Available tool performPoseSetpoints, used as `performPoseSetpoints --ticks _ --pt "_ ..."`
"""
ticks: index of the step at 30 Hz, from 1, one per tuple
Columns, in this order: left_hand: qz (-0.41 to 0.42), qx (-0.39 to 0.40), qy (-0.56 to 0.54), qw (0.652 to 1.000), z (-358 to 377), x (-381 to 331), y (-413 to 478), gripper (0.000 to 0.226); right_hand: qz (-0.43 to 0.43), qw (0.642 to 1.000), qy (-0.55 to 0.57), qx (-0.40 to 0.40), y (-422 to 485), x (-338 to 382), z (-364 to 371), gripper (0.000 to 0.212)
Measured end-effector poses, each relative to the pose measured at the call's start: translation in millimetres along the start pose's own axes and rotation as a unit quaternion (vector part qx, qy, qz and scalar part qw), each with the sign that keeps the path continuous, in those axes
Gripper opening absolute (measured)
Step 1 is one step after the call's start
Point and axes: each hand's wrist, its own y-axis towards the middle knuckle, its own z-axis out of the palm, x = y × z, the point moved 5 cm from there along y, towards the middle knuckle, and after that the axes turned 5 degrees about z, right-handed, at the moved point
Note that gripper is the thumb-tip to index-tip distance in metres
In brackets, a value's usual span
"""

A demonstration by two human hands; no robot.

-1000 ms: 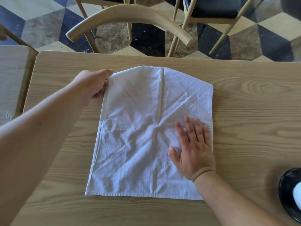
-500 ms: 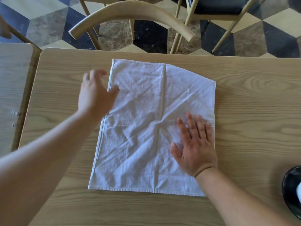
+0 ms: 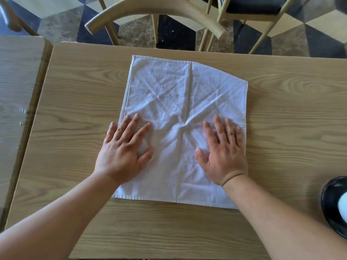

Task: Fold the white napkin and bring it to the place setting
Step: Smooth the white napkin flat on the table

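Observation:
A white napkin (image 3: 180, 94) lies spread flat and creased on the light wooden table (image 3: 281, 113), roughly square with its far right corner slightly rounded. My left hand (image 3: 124, 151) rests palm down on the napkin's left side, fingers spread, partly over the left edge. Palm down on the right side, near the right edge, is my right hand (image 3: 223, 152). Both press flat and grip nothing.
A black plate (image 3: 332, 205) with something white on it shows at the right edge of the table. A curved wooden chair back (image 3: 155, 10) stands just past the far edge. Another table (image 3: 16, 87) adjoins on the left.
My left hand let go of the napkin's far left corner, came back toward me and settled flat on the left side. The far edge now lies flatter. My right hand stayed put.

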Motion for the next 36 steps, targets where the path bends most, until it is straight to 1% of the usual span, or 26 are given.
performPoseSetpoints --ticks 3,7,10,12,14,16,18,20,21,23,24,25,26,28,29,30,31,32,34,35,36 --pt "0.006 -0.003 0.011 1.0 -2 0 1 0.076 0.0 1.0 0.018 0.014 -1 -1 -1 0.082" --pt "0.008 -0.006 0.021 1.0 -2 -2 2 0.076 0.013 0.992 0.121 0.032 16 -12 -17 0.074" --pt "0.007 -0.004 0.027 1.0 -1 -2 3 0.077 0.022 0.989 0.145 0.025 43 -27 -25 0.072" --pt "0.011 -0.004 0.03 0.999 -1 -1 3 0.078 0.051 0.987 0.152 0.025 64 -39 -27 0.07" --pt "0.013 -0.006 0.03 0.999 0 -1 3 0.078 0.096 0.978 0.184 -0.015 87 -55 -36 0.066" --pt "0.015 -0.01 0.03 0.999 -1 -1 3 0.078 0.171 0.957 0.228 -0.047 107 -74 -52 0.06" --pt "0.017 -0.012 0.03 0.999 -1 -1 4 0.078 0.266 0.92 0.286 -0.034 124 -90 -65 0.056" --pt "0.018 -0.015 0.029 0.999 -1 -2 4 0.078 0.349 0.867 0.356 -0.004 136 -97 -72 0.051" --pt "0.019 -0.017 0.028 0.999 -1 -2 4 0.077 0.369 0.839 0.4 0.002 141 -97 -75 0.046" --pt "0.018 -0.019 0.027 0.999 -1 -2 4 0.077 0.375 0.794 0.479 0.019 152 -95 -79 0.034" --pt "0.018 -0.02 0.028 0.999 -1 -2 4 0.077 0.375 0.773 0.511 0.036 156 -92 -81 0.033" --pt "0.018 -0.02 0.029 0.999 -1 -1 4 0.076 0.378 0.748 0.543 0.052 160 -88 -83 0.027" --pt "0.017 -0.021 0.029 0.999 -1 -1 4 0.076 0.379 0.719 0.578 0.067 164 -84 -86 0.021" --pt "0.016 -0.018 0.029 0.999 -1 -1 4 0.076 0.368 0.658 0.652 0.082 169 -75 -95 0.017" --pt "0.015 -0.017 0.028 0.999 -1 0 4 0.076 0.362 0.636 0.678 0.075 173 -73 -98 0.017" --pt "0.014 -0.015 0.028 0.999 0 0 4 0.076 0.357 0.63 0.687 0.06 177 -72 -102 0.017" --pt "0.015 -0.015 0.028 0.999 0 0 4 0.076 0.354 0.66 0.661 0.042 180 -74 -105 0.017" --pt "0.015 -0.015 0.027 0.999 0 1 3 0.076 0.352 0.708 0.612 0.021 181 -78 -106 0.022" --pt "0.015 -0.015 0.027 0.999 -1 1 3 0.076 0.339 0.819 0.461 -0.037 174 -85 -106 0.039" --pt "0.014 -0.014 0.026 0.999 -1 1 4 0.076 0.309 0.863 0.396 -0.059 165 -82 -105 0.048" --pt "0.013 -0.012 0.026 1.0 -1 1 4 0.076 0.257 0.9 0.345 -0.072 156 -76 -101 0.054"
